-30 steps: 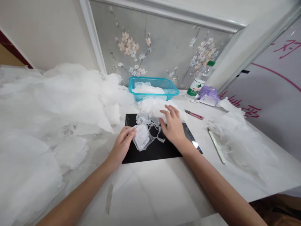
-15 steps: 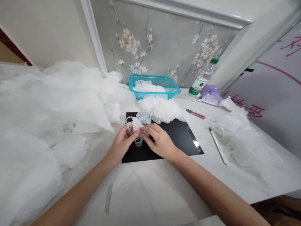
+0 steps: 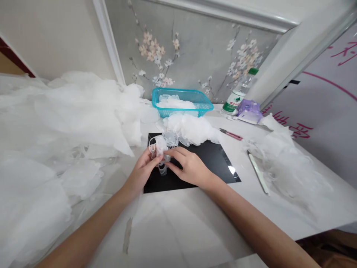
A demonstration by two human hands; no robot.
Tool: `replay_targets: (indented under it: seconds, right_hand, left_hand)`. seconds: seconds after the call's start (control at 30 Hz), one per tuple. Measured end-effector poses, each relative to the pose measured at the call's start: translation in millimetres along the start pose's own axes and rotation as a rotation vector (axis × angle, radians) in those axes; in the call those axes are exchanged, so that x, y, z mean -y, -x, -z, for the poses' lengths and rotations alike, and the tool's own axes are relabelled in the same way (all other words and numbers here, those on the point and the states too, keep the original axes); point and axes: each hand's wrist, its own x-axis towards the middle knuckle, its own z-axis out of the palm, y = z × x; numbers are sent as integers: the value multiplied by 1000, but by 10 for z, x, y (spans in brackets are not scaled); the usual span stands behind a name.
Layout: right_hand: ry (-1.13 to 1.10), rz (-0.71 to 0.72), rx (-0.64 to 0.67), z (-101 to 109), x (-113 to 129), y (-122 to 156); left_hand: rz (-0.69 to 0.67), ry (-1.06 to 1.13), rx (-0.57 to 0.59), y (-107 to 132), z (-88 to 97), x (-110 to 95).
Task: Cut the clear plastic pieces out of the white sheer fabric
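A small bunched piece of white tulle [image 3: 160,149] with clear looped strips hangs over a black mat [image 3: 214,162]. My left hand [image 3: 142,173] pinches it between thumb and fingers. My right hand [image 3: 188,166] comes in from the right, its fingertips pressing on the same piece. A clear loop [image 3: 163,170] dangles below the hands. Just beyond them, a puffy mass of white tulle [image 3: 191,128] lies on the mat's far edge.
A turquoise plastic basket [image 3: 181,91] holds white fabric. A large heap of white tulle [image 3: 69,111] fills the left. A red-handled tool [image 3: 231,134], a flat pale stick [image 3: 258,173], a water bottle [image 3: 238,91], a purple packet [image 3: 249,111] and more tulle [image 3: 284,163] stand on the white table.
The head view has shifted slightly. My hands stay together on the tulle piece, and the loop below them has drawn tighter. The surrounding objects have not moved.
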Motion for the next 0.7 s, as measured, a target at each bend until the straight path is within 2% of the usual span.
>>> replay_targets:
  seconds: [0.1, 0.2, 0.33, 0.43, 0.5, 0.57, 0.6, 0.7]
  right_hand:
    - [21, -22, -56, -50, 0, 23]
    - [48, -67, -116, -76, 32, 35]
    - [92, -201, -224, 3, 14, 6]
    - [68, -418, -436, 154, -177, -16]
    - [22, -616, -635, 296, -394, -2]
    - [-13, -756, -804, 469, -631, 43]
    - [-27, -778, -801, 565, -736, 74]
    - [-43, -731, -659, 858, -938, 168]
  left_hand:
    - [14, -4, -16, 9, -11, -18]
    - [44, -57, 21, 11, -22, -29]
    - [57, -132, 69, 9, -35, -36]
    - [54, -245, 135, 20, -49, -34]
    - [53, -295, 179, 37, -57, -30]
    - [65, -285, 205, 58, -57, -25]
    - [76, -270, 210, 68, -52, -24]
    - [102, -240, 201, 88, -23, -22]
